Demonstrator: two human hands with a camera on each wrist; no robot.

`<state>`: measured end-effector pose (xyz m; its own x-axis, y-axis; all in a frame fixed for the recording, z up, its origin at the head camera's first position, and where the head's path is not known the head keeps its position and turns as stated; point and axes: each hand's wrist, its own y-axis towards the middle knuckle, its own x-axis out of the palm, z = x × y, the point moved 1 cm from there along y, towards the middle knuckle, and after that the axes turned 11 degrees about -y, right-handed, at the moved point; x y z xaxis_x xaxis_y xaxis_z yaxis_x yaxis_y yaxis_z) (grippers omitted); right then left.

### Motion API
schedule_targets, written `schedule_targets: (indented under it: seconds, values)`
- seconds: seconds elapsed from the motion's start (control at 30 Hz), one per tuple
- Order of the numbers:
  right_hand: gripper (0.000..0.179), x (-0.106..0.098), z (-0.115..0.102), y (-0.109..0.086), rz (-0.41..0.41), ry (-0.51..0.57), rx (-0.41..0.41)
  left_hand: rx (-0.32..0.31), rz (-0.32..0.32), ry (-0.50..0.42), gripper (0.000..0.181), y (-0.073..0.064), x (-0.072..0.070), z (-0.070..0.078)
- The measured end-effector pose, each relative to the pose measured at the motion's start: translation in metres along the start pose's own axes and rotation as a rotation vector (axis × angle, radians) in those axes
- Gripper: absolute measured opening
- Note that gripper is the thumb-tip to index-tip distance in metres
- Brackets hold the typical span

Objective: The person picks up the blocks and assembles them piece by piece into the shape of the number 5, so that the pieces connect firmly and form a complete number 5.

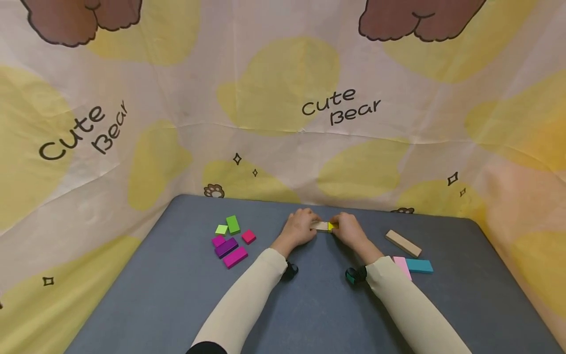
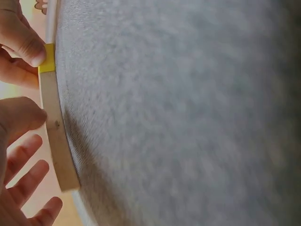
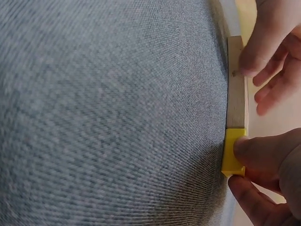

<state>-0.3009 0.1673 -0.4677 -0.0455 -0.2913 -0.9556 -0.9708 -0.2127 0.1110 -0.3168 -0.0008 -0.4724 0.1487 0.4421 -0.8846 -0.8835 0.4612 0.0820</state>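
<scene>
Hands meet mid-counter [image 1: 177,295]: the left hand [image 1: 302,227] has its thumb pressed on the plain wooden block [image 1: 322,226], and the right hand [image 1: 348,230] pinches the yellow block [image 1: 330,226] set end to end against it. Farther left lie magenta, purple and green blocks [image 1: 230,238].

A makeshift tabletop recording booth is shown: a grey table [image 1: 177,295] is enclosed by a "Cute Bear" cartoon backdrop cloth [image 1: 283,98].

2 green blocks [image 1: 229,225], 4 pink/purple [image 1: 230,247], 2 wood [image 1: 403,243], 1 yellow [image 1: 330,226], 1 teal [image 1: 419,266]
</scene>
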Motion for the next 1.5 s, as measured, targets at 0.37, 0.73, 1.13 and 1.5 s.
schedule_targets:
  seconds: [0.37,0.73,1.13,1.5]
  values:
    - [0.018,0.000,-0.004,0.005,0.048,-0.004,-0.033,0.032,0.076,-0.073,0.030,-0.028,-0.020,-0.011]
    - [0.020,-0.003,-0.006,0.007,0.037,-0.015,-0.037,0.089,0.128,-0.092,0.030,-0.064,-0.045,-0.031]
    - [0.018,-0.001,-0.004,0.002,0.019,-0.036,-0.035,-0.049,0.132,-0.010,0.036,-0.090,-0.087,-0.073]
    - [0.018,-0.002,-0.001,0.000,0.027,-0.039,-0.036,-0.252,-0.015,0.042,0.057,-0.097,-0.121,-0.135]
